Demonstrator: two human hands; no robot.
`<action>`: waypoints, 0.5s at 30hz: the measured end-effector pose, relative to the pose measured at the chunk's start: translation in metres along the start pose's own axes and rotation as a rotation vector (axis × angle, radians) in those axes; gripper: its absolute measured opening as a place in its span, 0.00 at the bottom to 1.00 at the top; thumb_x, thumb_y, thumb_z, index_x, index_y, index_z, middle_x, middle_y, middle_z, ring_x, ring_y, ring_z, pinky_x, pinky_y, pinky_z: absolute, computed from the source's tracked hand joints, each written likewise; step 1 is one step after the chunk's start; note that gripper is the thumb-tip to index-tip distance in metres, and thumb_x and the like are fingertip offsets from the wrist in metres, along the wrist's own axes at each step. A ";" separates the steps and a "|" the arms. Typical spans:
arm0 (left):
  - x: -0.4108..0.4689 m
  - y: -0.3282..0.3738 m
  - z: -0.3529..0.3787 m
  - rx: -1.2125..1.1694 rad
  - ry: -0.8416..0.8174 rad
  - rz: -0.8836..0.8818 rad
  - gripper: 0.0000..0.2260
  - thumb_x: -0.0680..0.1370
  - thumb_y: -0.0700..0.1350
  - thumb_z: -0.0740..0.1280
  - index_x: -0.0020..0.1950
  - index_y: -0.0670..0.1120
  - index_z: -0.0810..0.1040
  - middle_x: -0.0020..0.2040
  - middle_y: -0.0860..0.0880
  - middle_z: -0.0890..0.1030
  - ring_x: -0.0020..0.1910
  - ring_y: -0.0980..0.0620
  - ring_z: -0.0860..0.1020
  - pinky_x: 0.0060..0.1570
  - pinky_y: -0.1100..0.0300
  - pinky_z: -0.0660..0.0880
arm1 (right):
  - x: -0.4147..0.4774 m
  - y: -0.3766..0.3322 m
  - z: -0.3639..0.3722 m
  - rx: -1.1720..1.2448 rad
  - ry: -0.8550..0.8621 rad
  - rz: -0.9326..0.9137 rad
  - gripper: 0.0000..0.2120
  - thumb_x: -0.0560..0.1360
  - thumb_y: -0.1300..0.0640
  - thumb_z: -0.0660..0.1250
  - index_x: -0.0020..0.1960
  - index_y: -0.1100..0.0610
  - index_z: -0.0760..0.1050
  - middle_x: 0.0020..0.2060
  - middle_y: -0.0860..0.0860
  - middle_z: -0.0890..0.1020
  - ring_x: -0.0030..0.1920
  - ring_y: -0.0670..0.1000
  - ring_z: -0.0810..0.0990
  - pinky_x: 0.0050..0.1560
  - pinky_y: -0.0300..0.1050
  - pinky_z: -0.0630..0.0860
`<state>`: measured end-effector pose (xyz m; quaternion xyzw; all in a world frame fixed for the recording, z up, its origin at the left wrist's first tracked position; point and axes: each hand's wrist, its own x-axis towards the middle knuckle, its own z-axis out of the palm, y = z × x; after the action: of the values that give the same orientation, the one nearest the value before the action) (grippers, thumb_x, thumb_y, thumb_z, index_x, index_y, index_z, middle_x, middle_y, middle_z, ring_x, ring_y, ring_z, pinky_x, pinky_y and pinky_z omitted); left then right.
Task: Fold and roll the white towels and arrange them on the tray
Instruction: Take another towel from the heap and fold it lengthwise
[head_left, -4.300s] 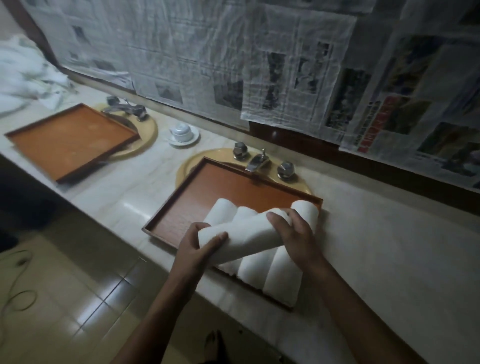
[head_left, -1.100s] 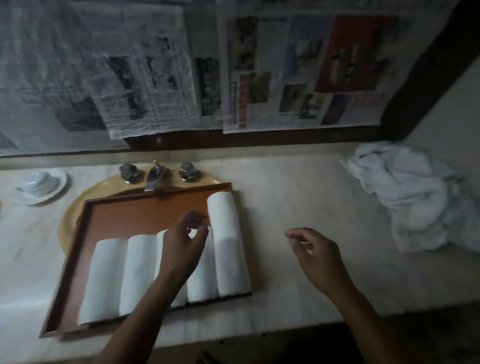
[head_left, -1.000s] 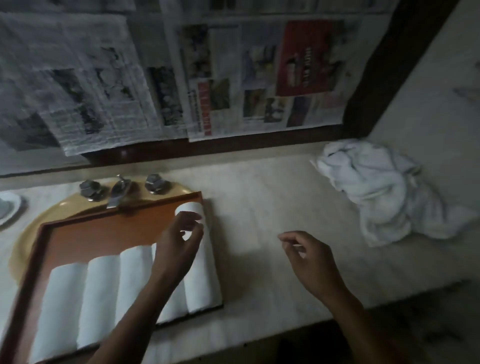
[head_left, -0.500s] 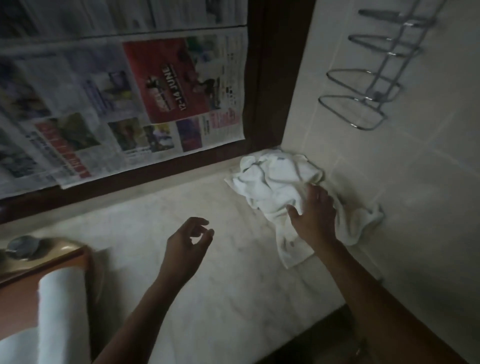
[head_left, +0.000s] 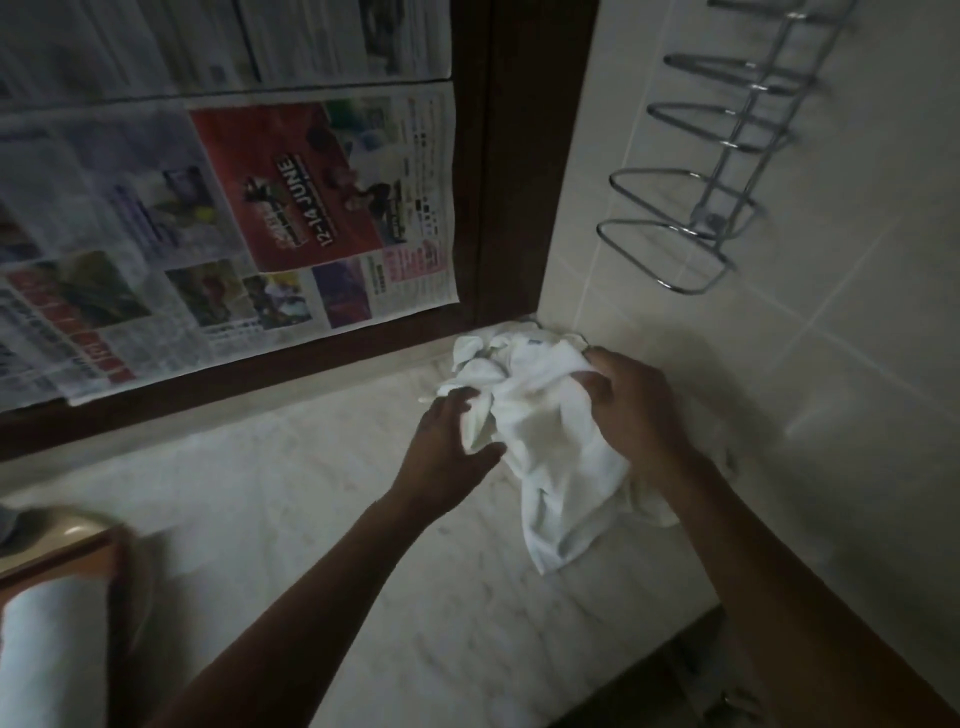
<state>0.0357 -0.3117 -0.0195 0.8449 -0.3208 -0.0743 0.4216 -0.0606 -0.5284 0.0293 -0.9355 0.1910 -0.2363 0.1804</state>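
A crumpled white towel (head_left: 550, 447) hangs over the marble counter in the right corner, lifted from a small heap of white towels (head_left: 498, 348) against the wall. My right hand (head_left: 634, 410) grips its upper right part. My left hand (head_left: 447, 452) holds its left edge, thumb under the cloth. At the bottom left, one rolled white towel (head_left: 52, 654) lies at the right end of the brown wooden tray (head_left: 67, 556); the remainder of the tray is out of view.
Newspaper sheets (head_left: 218, 208) cover the mirror behind the counter, framed in dark wood. A chrome wire rack (head_left: 717, 171) hangs on the tiled right wall. The marble counter (head_left: 322, 519) stretches between the tray and the heap; its front edge runs lower right.
My left hand left the rolled towels on the tray and moved right onto the crumpled towel. My right hand reached the heap and lifted a towel. The view swung right.
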 end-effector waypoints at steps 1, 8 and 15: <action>0.009 0.010 0.002 0.002 -0.009 0.033 0.36 0.72 0.51 0.79 0.76 0.46 0.68 0.71 0.46 0.75 0.68 0.46 0.73 0.67 0.51 0.72 | 0.004 -0.011 -0.009 0.082 0.001 -0.023 0.10 0.82 0.56 0.67 0.60 0.57 0.82 0.49 0.53 0.86 0.51 0.55 0.83 0.50 0.40 0.73; 0.035 0.052 -0.035 -0.257 0.101 0.105 0.11 0.82 0.49 0.66 0.63 0.48 0.81 0.59 0.51 0.84 0.56 0.56 0.81 0.58 0.46 0.78 | 0.000 -0.071 -0.062 0.647 -0.151 -0.123 0.04 0.81 0.53 0.70 0.54 0.52 0.80 0.42 0.47 0.83 0.43 0.43 0.81 0.43 0.38 0.74; -0.021 0.071 -0.093 -0.414 0.280 0.024 0.09 0.85 0.45 0.64 0.57 0.50 0.84 0.51 0.53 0.87 0.52 0.56 0.84 0.50 0.55 0.82 | -0.060 -0.058 0.004 0.788 -0.771 0.039 0.46 0.62 0.38 0.82 0.73 0.47 0.66 0.65 0.35 0.77 0.68 0.39 0.75 0.65 0.37 0.73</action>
<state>0.0219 -0.2680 0.0898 0.7388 -0.2474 -0.0157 0.6267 -0.0916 -0.4512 0.0278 -0.8121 0.0255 0.0735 0.5784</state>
